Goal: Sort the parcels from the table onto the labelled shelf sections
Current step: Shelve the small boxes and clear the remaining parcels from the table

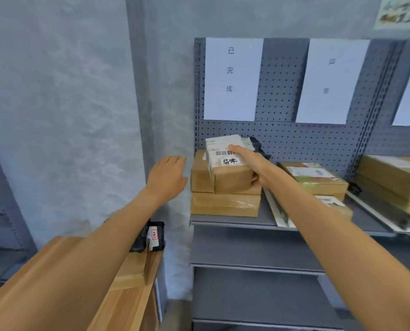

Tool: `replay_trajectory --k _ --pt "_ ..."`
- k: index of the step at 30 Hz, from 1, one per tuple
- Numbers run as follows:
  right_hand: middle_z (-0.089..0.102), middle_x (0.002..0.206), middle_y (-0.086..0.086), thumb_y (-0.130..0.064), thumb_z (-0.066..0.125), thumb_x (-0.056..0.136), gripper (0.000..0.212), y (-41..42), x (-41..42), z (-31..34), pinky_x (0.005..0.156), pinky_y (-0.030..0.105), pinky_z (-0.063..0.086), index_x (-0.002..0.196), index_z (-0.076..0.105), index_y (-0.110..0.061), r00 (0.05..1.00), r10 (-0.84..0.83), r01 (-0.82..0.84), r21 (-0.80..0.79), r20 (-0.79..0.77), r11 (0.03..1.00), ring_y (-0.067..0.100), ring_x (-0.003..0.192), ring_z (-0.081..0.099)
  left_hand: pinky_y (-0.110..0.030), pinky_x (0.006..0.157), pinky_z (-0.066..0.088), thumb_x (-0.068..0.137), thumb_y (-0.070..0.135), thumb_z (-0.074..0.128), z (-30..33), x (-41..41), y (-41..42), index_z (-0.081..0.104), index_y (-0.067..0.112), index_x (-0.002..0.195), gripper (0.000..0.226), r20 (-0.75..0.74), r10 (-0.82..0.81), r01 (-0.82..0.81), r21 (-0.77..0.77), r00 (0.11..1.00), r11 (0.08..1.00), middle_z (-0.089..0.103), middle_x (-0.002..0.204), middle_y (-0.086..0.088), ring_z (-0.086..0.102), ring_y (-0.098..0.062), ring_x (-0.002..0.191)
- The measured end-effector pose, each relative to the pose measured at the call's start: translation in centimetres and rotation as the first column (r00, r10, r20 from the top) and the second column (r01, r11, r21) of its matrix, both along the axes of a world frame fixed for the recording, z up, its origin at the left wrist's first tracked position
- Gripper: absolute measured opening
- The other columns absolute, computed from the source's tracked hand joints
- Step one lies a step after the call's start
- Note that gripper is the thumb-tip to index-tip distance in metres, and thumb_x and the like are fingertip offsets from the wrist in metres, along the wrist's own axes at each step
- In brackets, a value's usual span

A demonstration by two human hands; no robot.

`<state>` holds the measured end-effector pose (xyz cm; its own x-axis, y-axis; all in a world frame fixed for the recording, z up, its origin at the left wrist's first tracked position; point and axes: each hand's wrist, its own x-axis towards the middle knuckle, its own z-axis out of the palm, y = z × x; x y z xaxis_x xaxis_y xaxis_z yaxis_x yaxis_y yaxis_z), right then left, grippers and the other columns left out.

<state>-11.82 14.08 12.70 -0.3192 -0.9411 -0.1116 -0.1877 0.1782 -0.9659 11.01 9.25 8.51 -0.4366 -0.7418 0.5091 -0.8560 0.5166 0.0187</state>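
A pale blue-grey textured wall [63, 96] fills the left side, with a grey vertical strip [137, 75] running down it near the middle. A blurred sticker [397, 13] with dark marks sits at the wall's top right corner. At the far left edge stands part of a dark grey rack [1, 223], blurred. Low down, between the wall and the furniture, a patch of brownish floor [177, 314] shows.
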Motion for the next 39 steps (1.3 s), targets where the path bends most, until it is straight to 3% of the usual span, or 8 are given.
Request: replay_trajectory --k 5,15,26,31,35,39 --pt "0.072 0.096 0.003 -0.064 0.065 0.076 0.048 2.1 -7.2 -0.2 0.064 0.033 0.052 0.101 0.065 -0.024 0.998 -0.066 0.066 0.025 0.008 0.998 0.023 0.087 0.067 -0.035 0.094 0.038 0.09 0.02 0.056 0.5 -7.6 0.6 0.048 0.007 0.133 0.046 -0.009 -0.102 0.102 -0.043 0.995 0.994 0.054 0.132 -0.01 0.046 -0.028 0.121" --pt "0.071 0.096 0.006 -0.067 0.065 0.073 0.053 6.3 -23.5 -1.6 0.059 0.031 0.051 0.102 0.064 -0.022 0.981 -0.195 0.194 0.068 -0.002 0.979 0.024 0.083 0.067 -0.034 0.105 0.036 0.093 0.03 0.055 -0.3 -23.9 2.7 0.035 0.011 0.145 0.059 -0.024 -0.273 0.273 -0.019 0.962 0.962 0.045 0.144 -0.007 0.037 -0.024 0.134" --pt "0.069 0.106 0.01 -0.069 0.064 0.072 0.058 10.3 -39.8 -5.2 0.088 0.049 0.053 0.104 0.06 -0.021 0.944 -0.329 0.329 0.142 -0.025 0.934 0.031 0.096 0.065 -0.036 0.098 0.041 0.094 0.032 0.053 -3.0 -37.8 3.8 0.04 0.013 0.14 0.051 -0.008 -0.284 0.284 0.064 0.959 0.957 0.049 0.138 -0.006 0.041 -0.024 0.128" --pt "0.07 0.104 0.01 -0.069 0.065 0.07 0.062 10.8 -43.5 -8.2 0.084 0.044 0.055 0.105 0.063 -0.019 0.941 -0.337 0.331 0.217 -0.007 0.918 0.029 0.094 0.066 -0.034 0.094 0.042 0.095 0.033 0.052 -4.4 -41.5 3.3 0.044 0.013 0.137 0.048 0.004 -0.286 0.285 0.088 0.958 0.955 0.051 0.136 -0.005 0.044 -0.023 0.126" --pt "0.071 0.1 0.008 -0.069 0.064 0.073 0.056 10.5 -44.9 -10.2 0.067 0.035 0.052 0.1 0.064 -0.02 0.947 -0.322 0.309 0.255 0.011 0.916 0.026 0.087 0.066 -0.034 0.097 0.041 0.095 0.031 0.051 -5.6 -43.1 2.8 0.041 0.015 0.14 0.05 0.011 -0.294 0.291 0.119 0.956 0.949 0.05 0.138 -0.005 0.044 -0.022 0.127" --pt "0.071 0.097 0.007 -0.068 0.065 0.073 0.054 9.7 -45.8 -11.1 0.072 0.036 0.053 0.099 0.065 -0.02 0.944 -0.328 0.311 0.257 0.027 0.915 0.026 0.088 0.066 -0.035 0.099 0.041 0.095 0.031 0.051 -6.4 -44.2 1.7 0.038 0.015 0.143 0.052 0.007 -0.307 0.303 0.151 0.952 0.941 0.047 0.141 -0.005 0.041 -0.022 0.13"
